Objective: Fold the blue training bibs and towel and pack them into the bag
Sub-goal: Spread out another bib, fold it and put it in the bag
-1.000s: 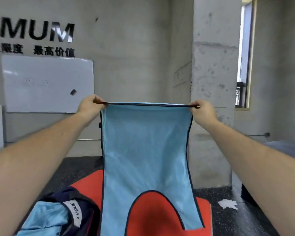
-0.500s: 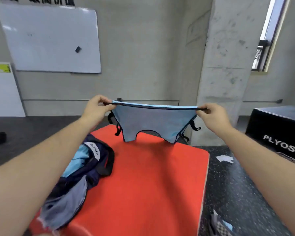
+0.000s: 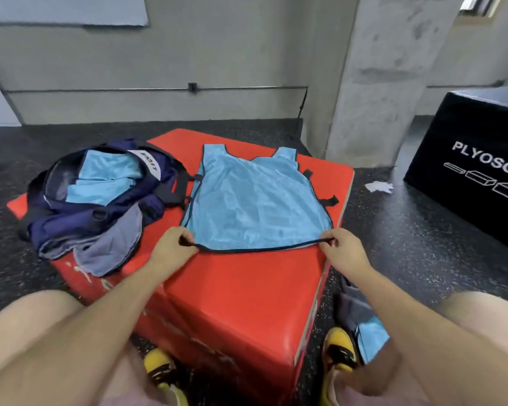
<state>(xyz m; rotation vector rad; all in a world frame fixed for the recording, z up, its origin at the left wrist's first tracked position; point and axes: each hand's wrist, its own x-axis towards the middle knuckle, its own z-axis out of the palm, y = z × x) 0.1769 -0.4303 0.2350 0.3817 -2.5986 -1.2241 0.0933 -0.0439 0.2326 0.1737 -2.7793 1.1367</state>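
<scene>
Black box (image 3: 446,127) reads "PLYOSO", cut off. Blue bib (image 3: 255,200) lies flat on red worktop (image 3: 247,291); left hand (image 3: 170,248) and right hand (image 3: 342,248) pinch its near hem corners.

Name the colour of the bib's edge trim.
Dark, navy or black, around the light blue bib; head view.

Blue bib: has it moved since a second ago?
Yes. The blue bib came down from hanging above the red box to lying flat on its top, right of the bag; the left hand and right hand pinch its near hem.
</scene>
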